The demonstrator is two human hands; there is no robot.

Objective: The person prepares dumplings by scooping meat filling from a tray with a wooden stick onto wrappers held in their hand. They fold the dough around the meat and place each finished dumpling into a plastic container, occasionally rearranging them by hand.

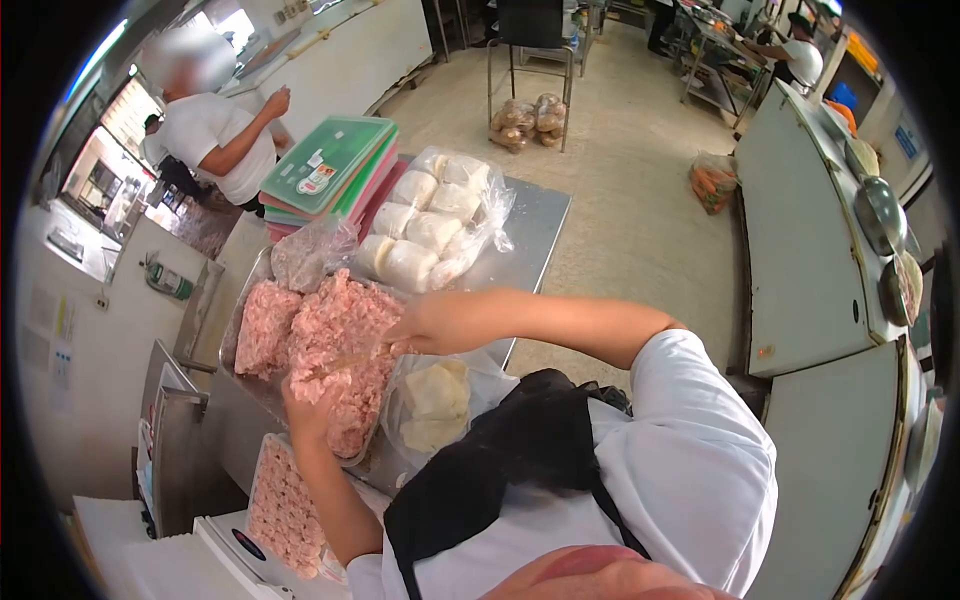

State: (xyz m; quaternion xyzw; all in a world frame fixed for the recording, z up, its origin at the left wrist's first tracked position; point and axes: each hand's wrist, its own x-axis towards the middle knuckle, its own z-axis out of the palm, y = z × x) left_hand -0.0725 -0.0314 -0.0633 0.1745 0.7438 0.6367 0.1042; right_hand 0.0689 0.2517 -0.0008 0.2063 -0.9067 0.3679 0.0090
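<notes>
A metal tray (232, 345) heaped with pink ground meat (350, 310) lies before me. Over its near side my right hand (428, 325) is closed on a thin light-brown stick (350, 360), which reaches across the meat toward my left hand. My left hand (310, 392) is curled at the tray's near edge, against pink meat; what its fingers hold is hard to make out. Pale round wrappers (432, 400) sit in an open plastic bag close to my right forearm. Rows of small meat-filled dumplings (283, 505) fill another tray below my left arm.
Stacked lidded containers (325, 165) and bagged white rolls (430, 215) stand beyond the meat on the metal table (545, 215). White freezers (810, 240) with metal bowls line the right. A person (215, 135) stands at far left; bags lie on the floor.
</notes>
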